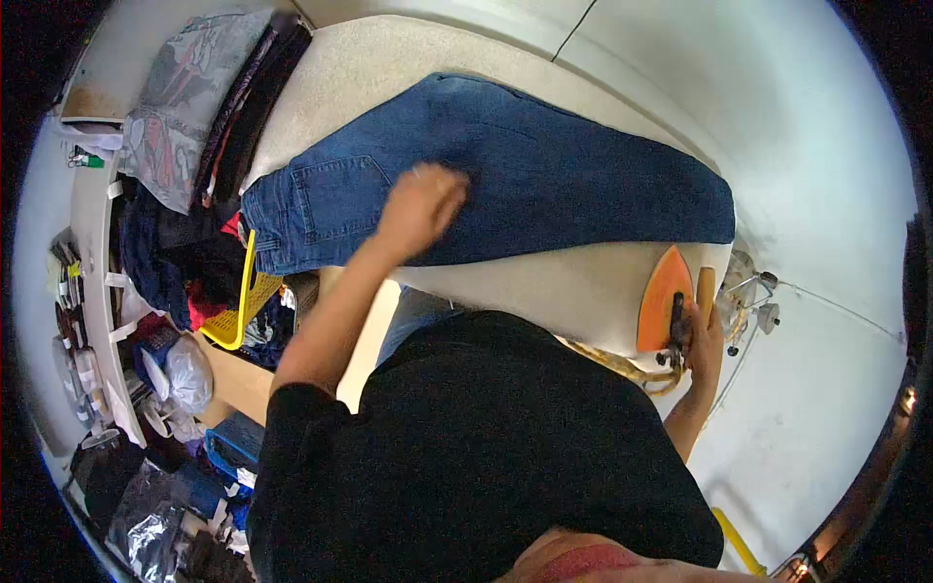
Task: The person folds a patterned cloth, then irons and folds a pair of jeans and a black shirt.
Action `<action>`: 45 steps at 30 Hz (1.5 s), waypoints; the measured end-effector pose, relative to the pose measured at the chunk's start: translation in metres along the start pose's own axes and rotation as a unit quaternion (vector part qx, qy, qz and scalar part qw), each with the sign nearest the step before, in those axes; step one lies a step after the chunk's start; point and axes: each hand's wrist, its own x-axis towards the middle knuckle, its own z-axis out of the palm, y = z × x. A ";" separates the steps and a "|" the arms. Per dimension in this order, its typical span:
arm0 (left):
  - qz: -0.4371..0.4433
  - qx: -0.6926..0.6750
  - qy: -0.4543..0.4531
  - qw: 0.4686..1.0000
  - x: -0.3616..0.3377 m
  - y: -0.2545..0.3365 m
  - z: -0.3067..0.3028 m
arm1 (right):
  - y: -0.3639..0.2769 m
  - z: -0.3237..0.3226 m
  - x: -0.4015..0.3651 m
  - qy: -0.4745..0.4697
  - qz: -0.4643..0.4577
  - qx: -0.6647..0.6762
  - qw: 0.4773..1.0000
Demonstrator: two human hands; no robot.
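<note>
Folded blue jeans (pixel 564 185) lie lengthwise across the pale ironing board (pixel 360 58), waistband to the left and leg ends to the right. My left hand (pixel 423 209) is over the jeans beside the back pocket, its fingers curled in and slightly blurred. At the board's right end, my right hand (pixel 705 340) is wrapped around the light wooden handle of an orange iron (pixel 663 301). The iron's pointed tip faces the hem side of the jeans. A cord hangs below the iron's rear, along the board's near edge.
To the left are a yellow basket (pixel 233 321), stacked folded garments (pixel 194 87) and a pile of dark clothes (pixel 160 233). Bags and a blue basket (pixel 228 447) sit lower left. White walls (pixel 807 126) close in behind and right; a metal fixture (pixel 763 291) stands by the board.
</note>
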 end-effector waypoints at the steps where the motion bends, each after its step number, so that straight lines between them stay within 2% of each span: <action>1: 0.000 0.049 0.037 0.998 0.022 -0.014 -0.011 | -0.008 -0.001 -0.010 -0.001 0.024 -0.021 1.000; 2: -0.006 0.086 0.074 0.993 0.045 -0.027 -0.020 | 0.011 -0.004 -0.003 0.008 -0.022 -0.039 0.999; 5: 0.003 0.145 0.128 0.981 0.101 -0.067 -0.025 | -0.012 0.008 0.018 -0.028 -0.070 -0.088 0.993; 7: -0.069 0.068 0.004 0.995 0.125 -0.095 -0.024 | -0.084 0.042 0.022 -0.083 -0.072 -0.093 0.990; 8: -0.070 0.065 0.004 0.995 0.136 -0.109 -0.024 | -0.084 0.054 0.042 -0.099 -0.106 -0.107 0.984; 10: -0.042 0.007 -0.098 0.994 0.154 -0.131 -0.027 | -0.087 0.080 0.076 -0.133 -0.165 -0.138 0.967; 11: -0.043 0.006 -0.099 0.994 0.160 -0.138 -0.027 | -0.096 0.098 0.085 -0.150 -0.190 -0.155 0.958; 13: -0.055 -0.137 -0.093 0.985 0.168 -0.147 -0.033 | -0.127 0.131 0.088 -0.171 -0.204 -0.179 0.947; 15: -0.087 -0.136 -0.104 0.981 0.173 -0.146 -0.039 | -0.154 0.166 0.092 -0.197 -0.247 -0.204 0.926; 17: -0.106 -0.145 -0.153 0.972 0.177 -0.152 -0.037 | -0.179 0.202 0.100 -0.202 -0.296 -0.241 0.902; 20: -0.123 -0.157 -0.158 0.967 0.178 -0.156 -0.037 | -0.216 0.253 0.092 -0.217 -0.355 -0.270 0.868; 21: -0.125 -0.158 -0.158 0.967 0.175 -0.159 -0.036 | -0.224 0.273 0.087 -0.219 -0.355 -0.271 0.868; 23: -0.083 -0.158 -0.098 0.979 0.167 -0.167 -0.037 | -0.237 0.301 0.080 -0.192 -0.427 -0.255 0.846; 24: -0.084 -0.157 -0.096 0.979 0.160 -0.166 -0.045 | -0.240 0.301 0.080 -0.193 -0.429 -0.254 0.845; 26: -0.116 -0.149 -0.028 0.982 0.131 -0.162 -0.067 | -0.246 0.301 0.076 -0.267 -0.418 -0.220 0.840; 29: -0.128 -0.062 0.024 0.990 0.053 -0.144 -0.117 | -0.222 0.274 0.083 -0.246 -0.428 -0.248 0.834; 31: -0.146 0.006 0.082 0.986 -0.016 -0.126 -0.144 | -0.203 0.243 0.076 -0.203 -0.361 -0.264 0.871; 32: -0.190 0.053 0.125 0.972 -0.044 -0.106 -0.158 | -0.192 0.228 0.073 -0.185 -0.335 -0.250 0.890; 33: -0.192 0.132 0.167 0.958 -0.076 -0.103 -0.162 | -0.185 0.219 0.071 -0.166 -0.306 -0.236 0.907; 34: -0.213 0.171 0.216 0.937 -0.105 -0.098 -0.161 | -0.186 0.217 0.068 -0.169 -0.305 -0.238 0.906; 35: -0.268 0.188 0.240 0.914 -0.134 -0.098 -0.157 | -0.189 0.216 0.064 -0.176 -0.281 -0.229 0.915; 36: -0.335 0.141 0.256 0.896 -0.161 -0.101 -0.149 | -0.194 0.216 0.061 -0.182 -0.258 -0.219 0.923; 37: -0.337 0.140 0.257 0.895 -0.180 -0.106 -0.134 | -0.202 0.223 0.059 -0.183 -0.259 -0.221 0.922; 38: -0.418 -0.035 0.316 0.851 -0.197 -0.110 -0.118 | -0.215 0.237 0.059 -0.188 -0.283 -0.231 0.912; 39: -0.480 -0.208 0.364 0.771 -0.204 -0.112 -0.111 | -0.229 0.254 0.062 -0.193 -0.308 -0.239 0.900; 40: -0.516 -0.231 0.334 0.754 -0.195 -0.100 -0.113 | -0.242 0.273 0.067 -0.189 -0.340 -0.258 0.884; 43: -0.503 -0.261 0.318 0.760 -0.186 -0.094 -0.104 | -0.278 0.332 0.086 -0.179 -0.407 -0.319 0.837; 45: -0.523 -0.261 0.309 0.750 -0.185 -0.093 -0.109 | -0.293 0.348 0.096 -0.186 -0.422 -0.300 0.835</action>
